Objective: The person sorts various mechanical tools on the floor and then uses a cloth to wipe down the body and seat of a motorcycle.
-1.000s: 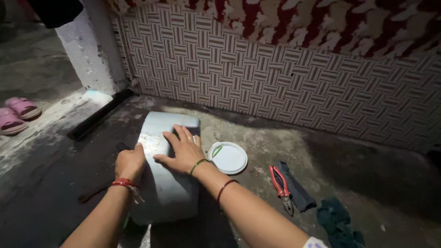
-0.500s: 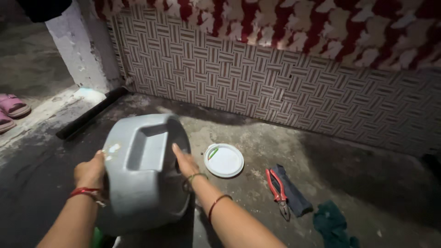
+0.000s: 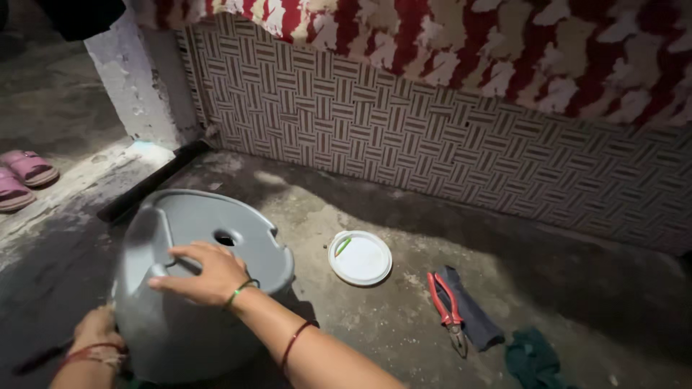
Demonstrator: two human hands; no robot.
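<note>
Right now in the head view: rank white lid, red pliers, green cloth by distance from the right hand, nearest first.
From the right hand, resting on the grey container:
1. White lid, on the floor just to its right.
2. Red pliers, further right, on a dark cloth.
3. Green cloth, farthest, lower right.

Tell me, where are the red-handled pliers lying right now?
In the head view, the pliers lie on the concrete floor to the right, resting partly on a dark cloth, between the white round lid and a crumpled green rag.
</note>
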